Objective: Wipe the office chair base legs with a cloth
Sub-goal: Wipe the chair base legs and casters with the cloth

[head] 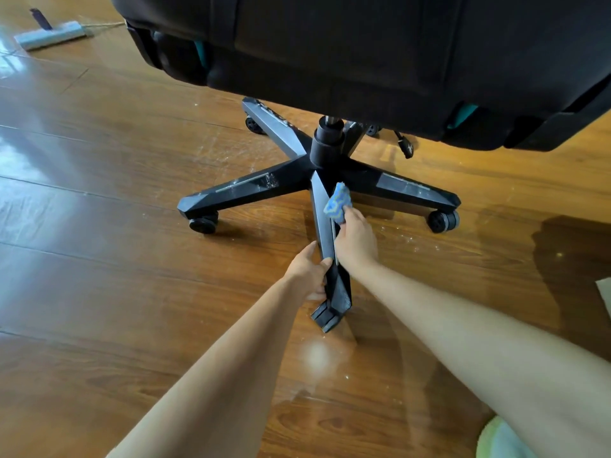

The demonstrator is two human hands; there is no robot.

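I have the office chair base [325,160] in front of me on the wooden floor [132,292], its black legs spreading out from the central column [327,143] under the dark seat [363,44]. The leg that points toward me [323,226] is the one I am on.

My left hand [305,272] grips that leg near its outer end, with the thumb across the top ridge and the fingers curled against its left side, just above the caster [325,317]. My right hand [355,241] is further up the same leg on its right side. It is closed around a bunched blue cloth [338,201] with a yellowish pattern. The cloth is pressed against the leg's right face, close to where the leg meets the hub.

The left leg [244,190] and the right leg [406,186] each show pale dusty streaks along the top, and each ends on a black caster, the left one [202,224] and the right one [443,220]. Pale specks dot the floor around the base.

Toward the far left of the floor lies a flat grey mop head [53,34].
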